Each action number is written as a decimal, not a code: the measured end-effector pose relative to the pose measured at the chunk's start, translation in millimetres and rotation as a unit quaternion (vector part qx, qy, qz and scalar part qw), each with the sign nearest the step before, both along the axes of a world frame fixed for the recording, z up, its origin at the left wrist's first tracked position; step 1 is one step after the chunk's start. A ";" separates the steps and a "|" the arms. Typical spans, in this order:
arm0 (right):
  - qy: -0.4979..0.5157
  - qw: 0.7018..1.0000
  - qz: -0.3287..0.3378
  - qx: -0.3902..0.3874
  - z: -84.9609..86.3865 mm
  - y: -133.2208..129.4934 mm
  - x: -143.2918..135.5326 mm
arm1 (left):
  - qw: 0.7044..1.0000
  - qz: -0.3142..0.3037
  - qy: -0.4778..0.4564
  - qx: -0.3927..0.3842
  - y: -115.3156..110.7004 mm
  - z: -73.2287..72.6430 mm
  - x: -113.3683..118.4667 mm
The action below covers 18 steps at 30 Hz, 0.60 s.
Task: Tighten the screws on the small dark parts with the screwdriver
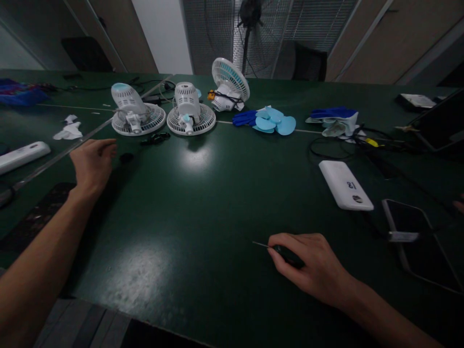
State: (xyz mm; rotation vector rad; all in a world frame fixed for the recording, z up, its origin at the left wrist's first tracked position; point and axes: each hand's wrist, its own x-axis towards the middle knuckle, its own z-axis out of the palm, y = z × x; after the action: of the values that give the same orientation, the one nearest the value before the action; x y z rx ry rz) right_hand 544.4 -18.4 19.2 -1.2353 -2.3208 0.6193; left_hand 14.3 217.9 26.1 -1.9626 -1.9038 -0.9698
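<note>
My right hand (311, 263) is closed round the dark handle of a screwdriver (288, 255), low over the right front of the green table. Its thin metal shaft points left. At the left, my left hand (94, 157) is raised near the table top with its fingers curled together; what they hold, if anything, is hidden. A small dark round piece (126, 158) lies just right of it. Beyond that hand a white fan head (128, 104) rests face down on its grille, with a second fan head (187, 104) beside it, also face down.
A third fan (229, 87) leans at the back, near light-blue fan blades (275, 121) and blue gloves (333, 116). To the right lie a white power bank (344, 186), a phone (431, 261) and loose cables. A white device (23, 157) lies far left.
</note>
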 end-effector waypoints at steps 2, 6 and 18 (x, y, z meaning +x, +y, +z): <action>0.001 1.000 0.000 -0.001 0.6 0.2 -0.4 | 1.000 0.007 -0.006 -0.008 1.8 -1.6 -3.0; 0.004 1.000 -0.001 -0.002 0.3 0.4 -0.2 | 1.000 0.013 0.001 -0.020 3.4 -3.8 -6.3; 0.001 1.000 0.008 -0.011 -0.4 0.6 0.3 | 1.000 0.009 0.011 0.006 -1.4 -1.1 -2.7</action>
State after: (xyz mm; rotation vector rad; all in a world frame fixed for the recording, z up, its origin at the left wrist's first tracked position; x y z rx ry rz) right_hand 544.7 -17.7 18.8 -1.2272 -2.3309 0.6531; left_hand 11.6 216.5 25.0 -1.9373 -1.8967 -0.9495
